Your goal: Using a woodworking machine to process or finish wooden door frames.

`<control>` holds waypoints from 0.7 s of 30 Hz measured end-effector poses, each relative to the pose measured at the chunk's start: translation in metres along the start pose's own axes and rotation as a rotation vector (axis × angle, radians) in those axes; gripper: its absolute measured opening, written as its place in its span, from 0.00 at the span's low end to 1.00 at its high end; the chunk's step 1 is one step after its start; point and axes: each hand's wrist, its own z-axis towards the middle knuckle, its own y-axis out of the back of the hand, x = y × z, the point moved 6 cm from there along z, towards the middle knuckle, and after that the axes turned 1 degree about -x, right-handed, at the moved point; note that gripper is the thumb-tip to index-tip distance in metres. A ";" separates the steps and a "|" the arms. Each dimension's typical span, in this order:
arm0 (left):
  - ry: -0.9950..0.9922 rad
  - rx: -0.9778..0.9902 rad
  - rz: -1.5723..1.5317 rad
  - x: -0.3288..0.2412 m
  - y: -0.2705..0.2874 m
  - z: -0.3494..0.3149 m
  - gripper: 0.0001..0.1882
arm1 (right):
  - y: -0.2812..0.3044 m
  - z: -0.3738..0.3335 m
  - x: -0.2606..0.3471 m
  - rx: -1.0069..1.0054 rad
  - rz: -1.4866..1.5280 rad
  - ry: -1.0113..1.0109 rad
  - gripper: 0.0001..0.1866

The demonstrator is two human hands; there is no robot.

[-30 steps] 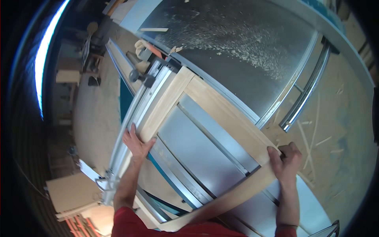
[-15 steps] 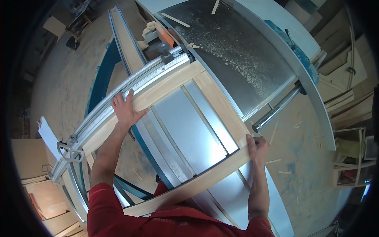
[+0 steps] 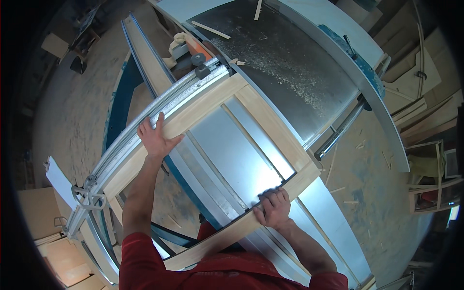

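Note:
A pale wooden frame (image 3: 273, 123) with open panels lies on the silver sliding table (image 3: 217, 154) of a panel saw. Its far rail runs along an aluminium fence (image 3: 186, 93) with a scale. My left hand (image 3: 155, 139) rests across that far rail, fingers spread toward the fence and thumb stretched to the right. On the near rail, a little left of the frame's near right corner, my right hand (image 3: 274, 208) is closed round the wood, with its fingertips over the inner edge. A black stop (image 3: 202, 71) sits at the fence's far end.
Sawdust and thin wood strips (image 3: 211, 30) lie on the dark saw table (image 3: 251, 58), bordered at right by a long rip fence (image 3: 355, 77). A round metal bar (image 3: 338, 135) projects below it. Offcuts litter the floor (image 3: 357, 193); boards (image 3: 425, 116) stand at right.
My right hand has moved left along the near rail from the frame's right corner and grips it there. My left hand stays on the far rail. The whole view has shifted slightly.

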 end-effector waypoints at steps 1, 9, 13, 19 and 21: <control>-0.002 -0.009 -0.003 0.003 -0.004 0.004 0.60 | -0.001 0.006 0.001 0.008 -0.011 -0.011 0.16; 0.024 -0.010 0.019 0.013 -0.019 0.039 0.62 | -0.024 0.042 -0.018 -0.029 -0.001 0.005 0.14; 0.037 0.004 0.014 0.015 -0.022 0.047 0.62 | -0.026 0.051 -0.021 -0.034 0.017 -0.001 0.13; 0.051 0.006 0.013 0.016 -0.025 0.048 0.62 | -0.023 0.052 -0.020 -0.027 -0.004 0.002 0.13; 0.039 -0.006 0.009 0.017 -0.026 0.048 0.62 | -0.025 0.051 -0.021 -0.027 -0.008 0.000 0.12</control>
